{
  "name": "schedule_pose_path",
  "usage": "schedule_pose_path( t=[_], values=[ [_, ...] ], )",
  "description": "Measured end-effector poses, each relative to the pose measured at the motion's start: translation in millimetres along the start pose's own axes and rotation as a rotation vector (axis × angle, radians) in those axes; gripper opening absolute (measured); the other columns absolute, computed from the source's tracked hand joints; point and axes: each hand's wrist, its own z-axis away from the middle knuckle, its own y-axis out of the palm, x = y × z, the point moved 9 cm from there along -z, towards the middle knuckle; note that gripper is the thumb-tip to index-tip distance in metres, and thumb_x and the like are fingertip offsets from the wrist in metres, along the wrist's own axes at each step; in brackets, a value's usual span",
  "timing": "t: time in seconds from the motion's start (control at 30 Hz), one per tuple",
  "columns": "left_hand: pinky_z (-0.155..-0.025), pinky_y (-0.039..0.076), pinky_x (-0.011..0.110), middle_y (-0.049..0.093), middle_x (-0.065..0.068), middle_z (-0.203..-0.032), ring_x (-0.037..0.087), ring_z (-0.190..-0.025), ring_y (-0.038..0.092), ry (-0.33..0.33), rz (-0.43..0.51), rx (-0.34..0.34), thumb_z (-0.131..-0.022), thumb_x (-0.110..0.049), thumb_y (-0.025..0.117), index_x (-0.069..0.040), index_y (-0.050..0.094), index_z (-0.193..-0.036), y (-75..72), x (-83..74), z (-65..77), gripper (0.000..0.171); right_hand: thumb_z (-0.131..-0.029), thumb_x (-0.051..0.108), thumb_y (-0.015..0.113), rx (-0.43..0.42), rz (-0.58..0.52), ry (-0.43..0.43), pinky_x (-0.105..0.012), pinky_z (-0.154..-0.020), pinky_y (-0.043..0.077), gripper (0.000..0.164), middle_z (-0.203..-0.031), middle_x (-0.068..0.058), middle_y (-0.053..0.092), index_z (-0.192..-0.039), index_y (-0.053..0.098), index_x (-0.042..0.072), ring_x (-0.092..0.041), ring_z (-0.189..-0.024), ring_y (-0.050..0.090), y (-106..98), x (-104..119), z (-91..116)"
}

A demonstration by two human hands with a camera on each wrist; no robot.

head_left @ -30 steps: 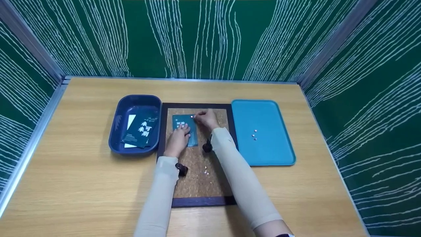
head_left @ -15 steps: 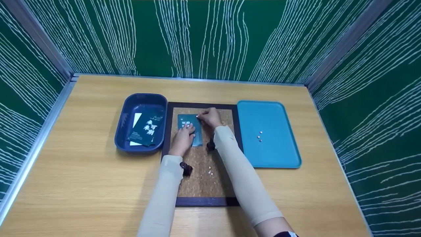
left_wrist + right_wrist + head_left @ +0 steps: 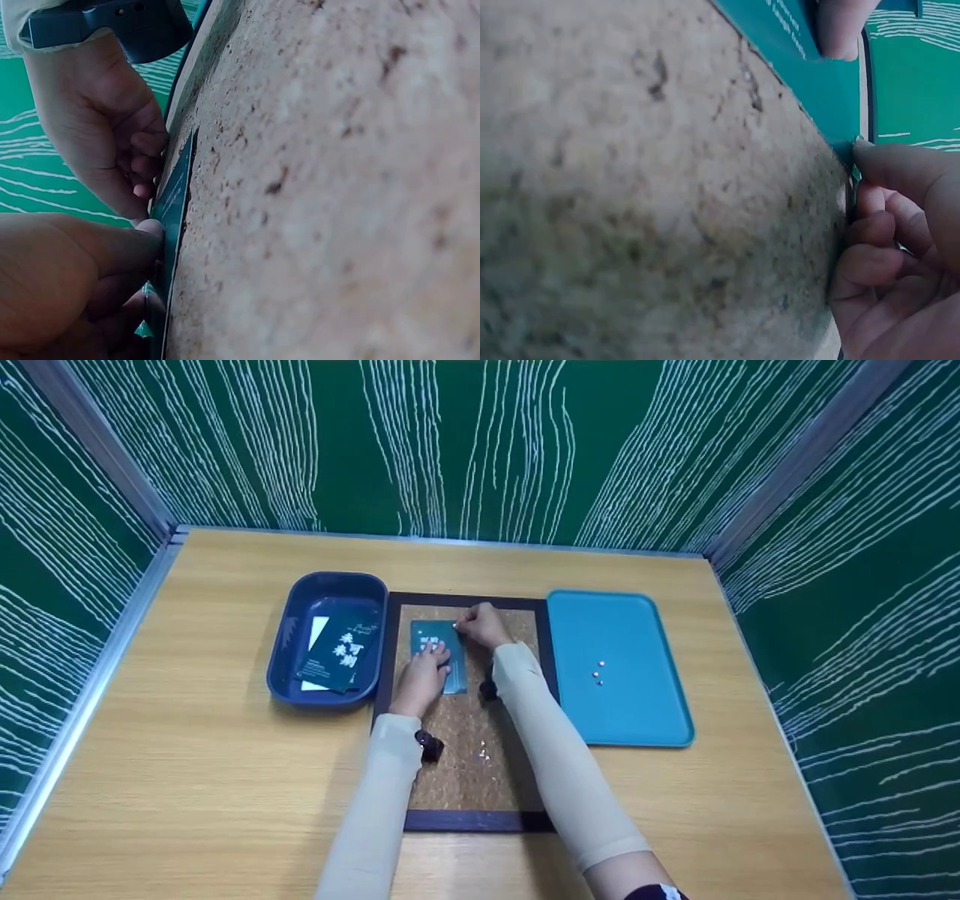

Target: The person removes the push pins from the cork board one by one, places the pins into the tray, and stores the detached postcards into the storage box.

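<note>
A dark green printed card (image 3: pixel 454 679) lies on the framed cork board (image 3: pixel 457 780). Fingers of my left hand (image 3: pixel 422 679) rest spread over its lower half, pressing it against the cork. At the card's upper right corner, my right hand (image 3: pixel 485 627) pinches a tiny pale pushpin (image 3: pixel 454 625) between thumb and fingertips. From the right wrist view, the right thumb (image 3: pixel 900 165) meets the corner of the card, and most of the pin is hidden. In the left wrist view, the left thumb (image 3: pixel 150 229) touches the card's edge.
Several small shiny pins (image 3: pixel 484 751) lie on the lower part of the board. A blue bin (image 3: pixel 277 660) with more cards (image 3: pixel 341 656) stands left. On the right, a turquoise tray (image 3: pixel 630 697) holds three small pinkish pieces (image 3: pixel 598 673). Green walls (image 3: pixel 480 450) enclose the table.
The whole scene has shifted slightly right as the head view turned. My right fingers have closed in over the pin at the card's corner, now less visible. My left hand stays on the card.
</note>
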Motion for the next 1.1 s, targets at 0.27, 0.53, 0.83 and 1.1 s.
schedule_pose_path(
  t=[0.27,0.53,0.83,1.1],
  values=[
    [-0.120,0.023,0.042,0.041,0.009,-0.150,0.027,-0.145,0.028,0.017,0.014,0.010,-0.100,-0.016,0.051,-0.005,0.051,-0.138,-0.1,-1.3,0.8,0.040,-0.094,0.018,0.061,0.020,0.110,-0.041,-0.024,-0.049,0.035,0.028,-0.061,0.003,0.048,-0.067,0.056,0.012,-0.012,-0.055,0.044,1.8,2.2,-3.7],
    [-0.119,0.024,0.043,0.040,0.008,-0.151,0.028,-0.145,0.028,0.011,0.021,0.016,-0.100,-0.017,0.051,-0.006,0.051,-0.138,-0.2,-0.5,0.6,0.040,-0.096,0.019,0.058,0.039,0.159,-0.035,-0.025,-0.047,0.033,0.033,-0.058,0.002,0.044,-0.064,0.050,0.013,-0.012,-0.052,0.043,3.6,3.3,-4.7],
    [-0.118,0.027,0.046,0.040,0.010,-0.150,0.030,-0.144,0.030,0.034,-0.013,0.024,-0.099,-0.016,0.052,-0.005,0.051,-0.138,0.4,-2.6,0.7,0.040,-0.096,0.018,0.057,0.045,0.172,-0.050,-0.025,-0.047,0.032,0.034,-0.058,0.002,0.042,-0.064,0.047,0.013,-0.012,-0.052,0.041,3.6,5.8,-2.4],
    [-0.117,0.027,0.047,0.039,0.009,-0.151,0.033,-0.143,0.031,0.025,-0.002,0.021,-0.099,-0.016,0.052,-0.007,0.050,-0.139,-0.9,-1.8,1.6,0.041,-0.097,0.019,0.055,0.075,0.173,-0.036,-0.025,-0.048,0.032,0.035,-0.058,0.002,0.041,-0.063,0.046,0.013,-0.012,-0.052,0.040,5.6,5.1,-2.8]
  ],
)
